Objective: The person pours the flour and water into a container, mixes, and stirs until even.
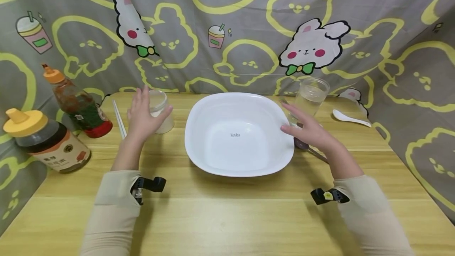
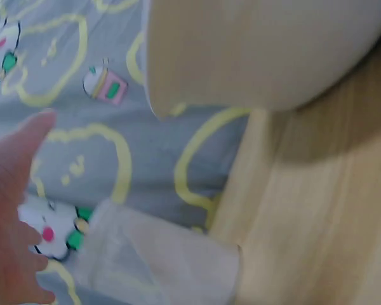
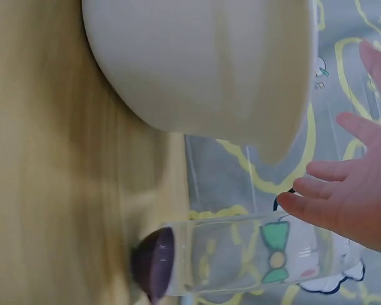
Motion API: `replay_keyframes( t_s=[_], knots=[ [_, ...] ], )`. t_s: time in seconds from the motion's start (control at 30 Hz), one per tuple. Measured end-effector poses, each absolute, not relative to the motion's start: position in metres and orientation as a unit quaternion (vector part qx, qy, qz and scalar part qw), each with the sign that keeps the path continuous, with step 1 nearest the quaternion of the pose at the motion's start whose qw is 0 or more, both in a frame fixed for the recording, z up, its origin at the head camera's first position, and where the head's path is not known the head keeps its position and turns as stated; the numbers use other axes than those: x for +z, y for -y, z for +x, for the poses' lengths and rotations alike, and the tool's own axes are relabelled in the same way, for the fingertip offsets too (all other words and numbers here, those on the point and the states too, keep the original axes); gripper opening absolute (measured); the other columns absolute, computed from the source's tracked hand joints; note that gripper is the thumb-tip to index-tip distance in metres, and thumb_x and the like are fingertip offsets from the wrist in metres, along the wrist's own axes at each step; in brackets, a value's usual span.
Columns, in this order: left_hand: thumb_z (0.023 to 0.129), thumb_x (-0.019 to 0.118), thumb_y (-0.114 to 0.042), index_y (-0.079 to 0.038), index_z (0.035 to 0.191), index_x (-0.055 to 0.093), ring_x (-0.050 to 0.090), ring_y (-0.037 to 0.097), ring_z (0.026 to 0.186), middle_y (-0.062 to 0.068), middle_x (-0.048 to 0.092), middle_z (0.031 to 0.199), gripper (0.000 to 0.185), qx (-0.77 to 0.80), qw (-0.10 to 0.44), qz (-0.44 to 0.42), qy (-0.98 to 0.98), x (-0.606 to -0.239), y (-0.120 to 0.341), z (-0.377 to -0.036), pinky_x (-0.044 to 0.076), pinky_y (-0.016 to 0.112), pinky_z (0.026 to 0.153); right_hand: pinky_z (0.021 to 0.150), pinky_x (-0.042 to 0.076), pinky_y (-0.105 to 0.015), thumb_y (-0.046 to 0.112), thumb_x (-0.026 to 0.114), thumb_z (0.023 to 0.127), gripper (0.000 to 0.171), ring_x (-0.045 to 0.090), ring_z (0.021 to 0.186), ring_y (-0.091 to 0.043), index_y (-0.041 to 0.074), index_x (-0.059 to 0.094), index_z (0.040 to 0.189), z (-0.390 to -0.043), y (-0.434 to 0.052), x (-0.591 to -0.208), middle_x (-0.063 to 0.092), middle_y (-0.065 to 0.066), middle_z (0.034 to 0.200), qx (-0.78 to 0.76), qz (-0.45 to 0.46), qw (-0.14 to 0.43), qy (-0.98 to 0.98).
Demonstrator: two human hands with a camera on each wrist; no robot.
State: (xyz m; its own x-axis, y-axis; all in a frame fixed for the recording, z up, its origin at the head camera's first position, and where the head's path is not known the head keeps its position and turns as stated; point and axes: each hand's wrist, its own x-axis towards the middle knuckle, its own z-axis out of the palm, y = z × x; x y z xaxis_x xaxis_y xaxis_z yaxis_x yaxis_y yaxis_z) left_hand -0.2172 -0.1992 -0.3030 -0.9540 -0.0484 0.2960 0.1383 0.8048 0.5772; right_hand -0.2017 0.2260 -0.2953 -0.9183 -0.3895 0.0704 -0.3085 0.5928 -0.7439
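A white basin (image 1: pixel 234 157) with a rounded square rim stands on the table between the two hands. My left hand (image 1: pixel 143 115) is raised with spread fingers to the left of the basin, overlapping a glass jar (image 1: pixel 165 125) of white contents in the head view. In the left wrist view, that jar (image 2: pixel 171 260) stands below the thumb. Fingers extended, my right hand (image 1: pixel 313 129) is at the basin's right rim; the right wrist view shows a gap between them. Behind it stands a clear glass of water (image 1: pixel 312 96), with a dark-bowled spoon (image 3: pixel 153 260) lying in front.
On the left stand a honey-coloured-label bottle (image 1: pixel 58 149) with a yellow cap and a red sauce bottle (image 1: pixel 83 110). White chopsticks (image 1: pixel 119 118) lie beside them. A white spoon (image 1: pixel 350 118) lies at the far right. A patterned curtain (image 1: pixel 249 23) borders the table's back.
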Motion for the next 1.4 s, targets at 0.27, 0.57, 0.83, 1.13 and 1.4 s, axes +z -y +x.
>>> replay_keyframes(
  t_s=[0.27,0.57,0.83,1.13,1.4],
  knots=[
    [0.072,0.061,-0.046,-0.021,0.138,-0.009,-0.003,0.018,0.126,0.002,-0.006,0.142,0.099,-0.461,0.225,0.061,0.856,-0.335,0.215,-0.226,0.003,0.044,0.101,0.098,0.019,-0.049,0.017,0.056,0.083,0.067,0.008,0.126,-0.03,0.014,0.019,0.138,-0.206,-0.232,-0.329,0.005,-0.007,0.142,-0.532,-0.181,0.065,-0.825],
    [0.07,0.064,-0.043,-0.029,0.135,-0.015,0.002,0.018,0.126,0.005,-0.004,0.143,0.103,-0.577,0.189,0.117,0.786,-0.361,0.222,-0.241,0.005,0.037,0.102,0.076,0.047,-0.028,0.005,0.045,0.088,0.058,0.027,0.117,-0.026,0.007,0.016,0.138,-0.212,-0.232,-0.358,0.003,-0.012,0.142,-0.667,-0.185,0.113,-0.713],
    [0.066,0.072,-0.031,-0.027,0.137,-0.01,0.017,0.017,0.123,0.008,0.015,0.14,0.109,-0.62,0.211,0.116,0.747,-0.372,0.216,-0.26,0.009,0.031,0.102,0.069,0.049,-0.038,0.002,0.036,0.089,0.054,0.045,0.101,-0.022,0.018,0.019,0.138,-0.209,-0.235,-0.365,-0.002,-0.008,0.141,-0.753,-0.174,0.154,-0.616],
    [0.064,0.074,-0.026,-0.027,0.138,-0.001,0.025,0.023,0.119,0.012,0.024,0.135,0.106,-0.592,0.227,0.117,0.765,-0.381,0.212,-0.27,0.018,0.033,0.1,0.07,0.049,-0.039,-0.006,0.042,0.084,0.062,0.046,0.1,-0.021,0.019,0.022,0.137,-0.208,-0.234,-0.368,0.007,-0.007,0.137,-0.771,-0.174,0.143,-0.596],
    [0.057,0.078,-0.022,-0.031,0.135,0.005,0.033,0.026,0.114,0.009,0.032,0.13,0.107,-0.558,0.264,0.129,0.776,-0.398,0.213,-0.272,0.025,0.037,0.095,0.068,0.049,-0.039,-0.005,0.046,0.083,0.066,0.049,0.097,-0.02,0.021,0.019,0.138,-0.204,-0.231,-0.372,0.023,-0.014,0.126,-0.757,-0.164,0.135,-0.618]
  ],
)
